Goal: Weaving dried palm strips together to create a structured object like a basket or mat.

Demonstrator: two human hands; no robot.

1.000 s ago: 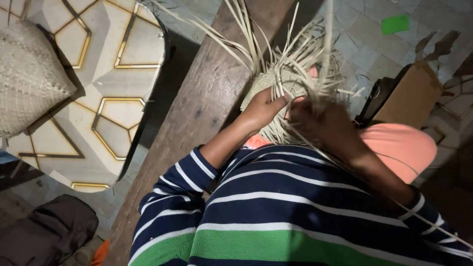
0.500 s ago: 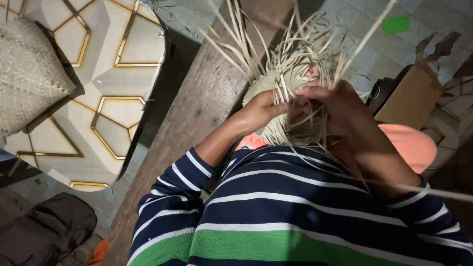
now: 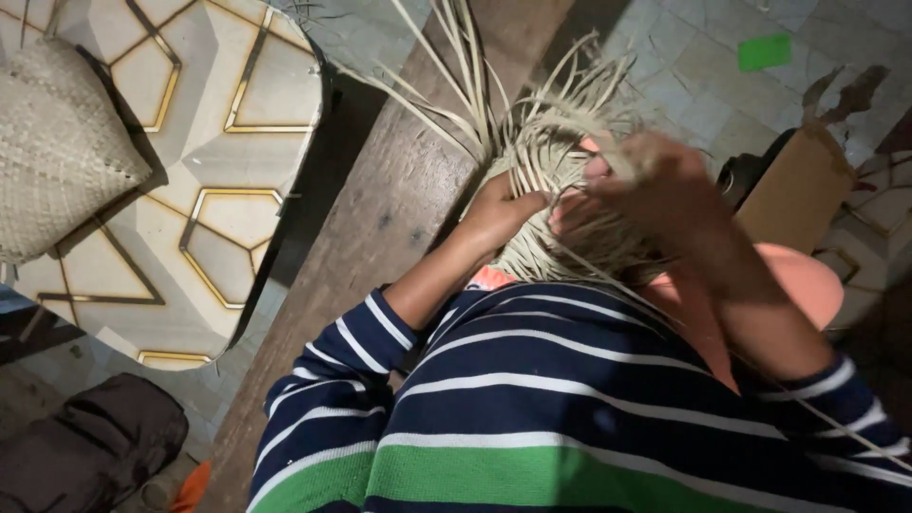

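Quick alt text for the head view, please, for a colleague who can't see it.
Seen from above, a person's left hand and right hand grip a half-woven piece of pale straw, its loose strips fanning over a wooden plank. A finished woven mat lies on a hexagon-patterned table to the left.

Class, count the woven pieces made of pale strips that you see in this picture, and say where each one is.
2. A finished woven mat lies at the far left on the patterned table. An unfinished woven piece with loose strips sits under both hands, left hand and right hand. Others may be hidden.
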